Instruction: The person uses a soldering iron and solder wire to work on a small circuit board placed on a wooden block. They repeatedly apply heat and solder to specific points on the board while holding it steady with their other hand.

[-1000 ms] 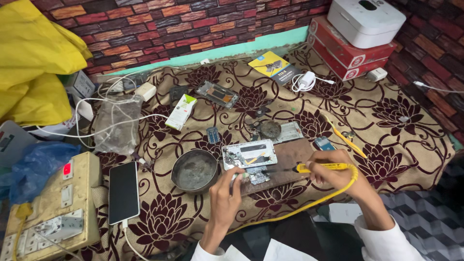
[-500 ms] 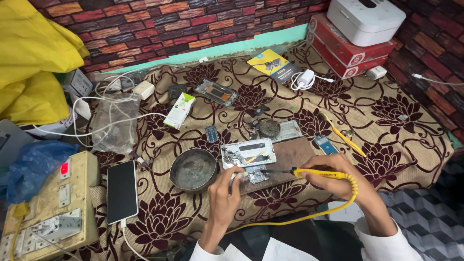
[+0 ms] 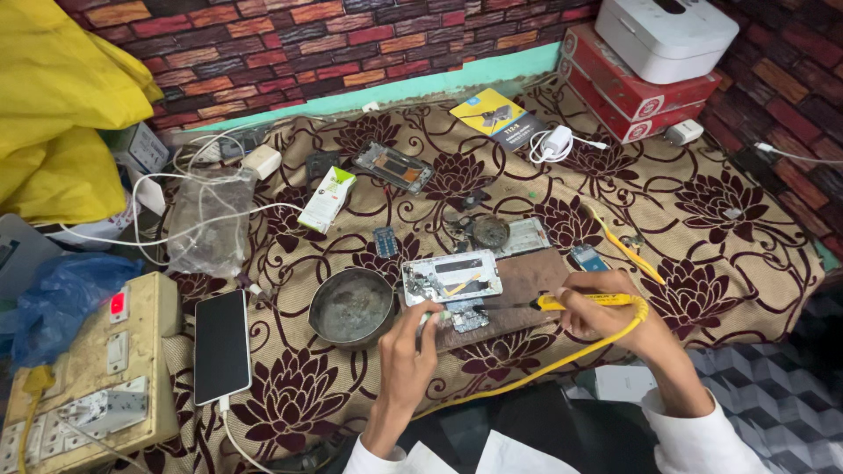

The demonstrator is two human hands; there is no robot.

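While the right hand [image 3: 606,318] is closed around a yellow soldering iron [image 3: 587,301], its tip touches a small circuit board [image 3: 468,318]. The left hand [image 3: 411,344] pinches something tiny beside the board.

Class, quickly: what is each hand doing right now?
Left hand: closed, fingertips pinching a small part by the opened phone.
Right hand: closed around the yellow soldering iron.

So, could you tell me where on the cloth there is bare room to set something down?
The widest free patch lies on the patterned cloth, between the yellow tweezers and the red boxes. Another runs below the metal bowl, beside the smartphone. It is crowded around the opened phone, where the left hand and right hand work.
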